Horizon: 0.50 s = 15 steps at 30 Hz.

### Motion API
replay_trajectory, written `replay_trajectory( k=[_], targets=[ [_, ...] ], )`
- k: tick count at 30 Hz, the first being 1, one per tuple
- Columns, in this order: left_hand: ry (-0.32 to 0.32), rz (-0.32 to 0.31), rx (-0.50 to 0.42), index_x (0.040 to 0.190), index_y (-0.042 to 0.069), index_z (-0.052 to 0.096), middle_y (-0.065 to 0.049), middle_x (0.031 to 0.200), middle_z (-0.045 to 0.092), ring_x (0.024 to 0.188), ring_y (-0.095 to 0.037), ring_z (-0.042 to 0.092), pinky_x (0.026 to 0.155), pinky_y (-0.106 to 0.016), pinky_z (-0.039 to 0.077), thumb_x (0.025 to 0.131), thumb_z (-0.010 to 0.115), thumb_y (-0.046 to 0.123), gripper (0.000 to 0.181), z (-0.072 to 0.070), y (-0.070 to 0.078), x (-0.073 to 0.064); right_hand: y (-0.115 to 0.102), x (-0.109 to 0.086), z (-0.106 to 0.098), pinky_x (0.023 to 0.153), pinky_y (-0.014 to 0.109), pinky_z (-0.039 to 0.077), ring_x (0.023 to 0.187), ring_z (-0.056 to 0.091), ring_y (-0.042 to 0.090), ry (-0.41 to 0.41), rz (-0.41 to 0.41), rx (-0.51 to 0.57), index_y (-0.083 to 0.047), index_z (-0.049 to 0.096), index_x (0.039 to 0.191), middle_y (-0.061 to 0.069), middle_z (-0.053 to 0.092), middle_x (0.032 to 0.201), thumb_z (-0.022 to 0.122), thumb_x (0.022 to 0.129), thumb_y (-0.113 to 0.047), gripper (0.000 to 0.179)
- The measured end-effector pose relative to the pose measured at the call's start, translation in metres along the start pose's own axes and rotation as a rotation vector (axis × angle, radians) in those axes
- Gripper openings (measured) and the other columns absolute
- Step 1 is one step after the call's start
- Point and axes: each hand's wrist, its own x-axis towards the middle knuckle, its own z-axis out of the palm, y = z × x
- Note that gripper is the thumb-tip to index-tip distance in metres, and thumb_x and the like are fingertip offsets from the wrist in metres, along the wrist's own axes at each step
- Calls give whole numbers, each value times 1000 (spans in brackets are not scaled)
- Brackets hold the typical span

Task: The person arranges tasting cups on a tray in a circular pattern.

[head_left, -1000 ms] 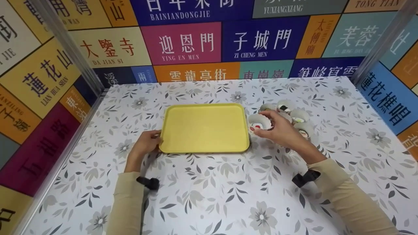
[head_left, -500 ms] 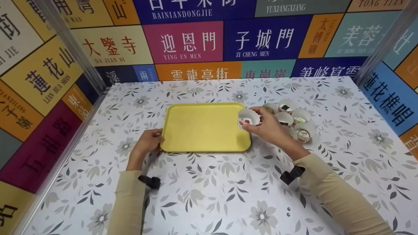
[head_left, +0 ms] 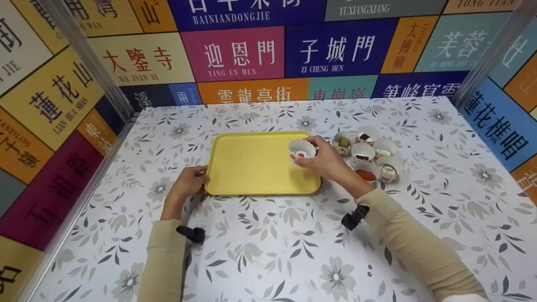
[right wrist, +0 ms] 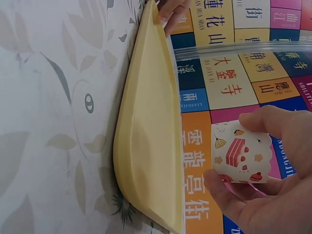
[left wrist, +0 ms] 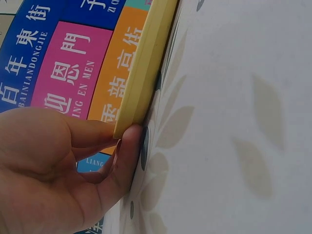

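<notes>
My right hand (head_left: 328, 160) grips a white paper baking cup (head_left: 302, 152) by its sides, above the right part of the yellow tray (head_left: 256, 165). The right wrist view shows the cup (right wrist: 240, 152) upright, printed with cakes and fruit, and apart from the tray. Inside it lies something white and red, too small to name. My left hand (head_left: 191, 181) pinches the tray's left edge; in the left wrist view, fingers (left wrist: 129, 156) sit against the underside of the rim.
Right of the tray stand several more paper cups, holding sushi-like pieces: one with orange-red filling (head_left: 365, 175), one green (head_left: 343, 143), one with a dark band (head_left: 366, 137). A floral cloth (head_left: 268, 243) covers the table. Printed panels (head_left: 235, 54) wall the back and sides.
My right hand has carried the paper cup leftward, from beside the tray's right edge to above the tray. The other cups show more fully. My left hand stays on the tray's left edge.
</notes>
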Motion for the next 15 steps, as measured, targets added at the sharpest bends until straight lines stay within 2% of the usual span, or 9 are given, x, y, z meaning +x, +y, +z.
replay_trajectory(
  k=[8, 15],
  targets=[
    [-2, -13, 1, 143, -2, 52, -28, 112, 69, 60, -7, 58, 57, -21, 49, 99, 48, -1, 45, 0, -2, -1, -10, 13, 13, 100, 40, 47, 118, 54, 26, -12, -2, -3, -10, 42, 146, 13, 54, 140, 78, 85, -31, 73],
    [-15, 4, 4, 145, -4, 49, -31, 115, 67, 59, -6, 58, 57, -21, 49, 97, 48, -2, 47, -2, 1, -1, -20, 23, 23, 102, 41, 47, 121, 54, 27, -11, -11, -4, -12, 44, 144, 12, 55, 139, 80, 84, -29, 71]
  ],
)
